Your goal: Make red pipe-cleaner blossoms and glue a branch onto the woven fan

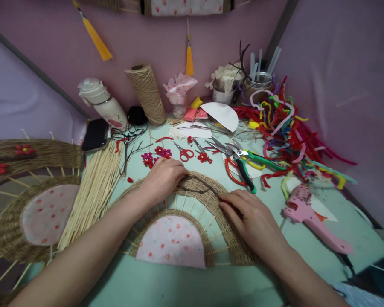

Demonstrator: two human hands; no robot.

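A half-round fan of woven twine point(235, 234) lies on the table in front of me, with thin sticks as ribs and a dotted fabric half-circle point(171, 243) at its centre. Across its outer woven band rests a dark forked twig point(202, 182). My left hand point(164, 177) is closed at the twig's left end, fingertips bent down and partly hidden. At the other end, the thumb and fingers of my right hand point(251, 211) pinch the twig against the band. Red and purple pipe-cleaner flowers point(158, 154) lie just beyond my left hand.
Small red scissors point(184, 153), larger scissors point(235, 170) and green-handled pruners point(246, 172) lie behind the fan. A pink glue gun point(320, 230) is at right, below tangled pipe cleaners point(294, 128). Thin sticks point(89, 192) and another fan point(6, 234) are at left.
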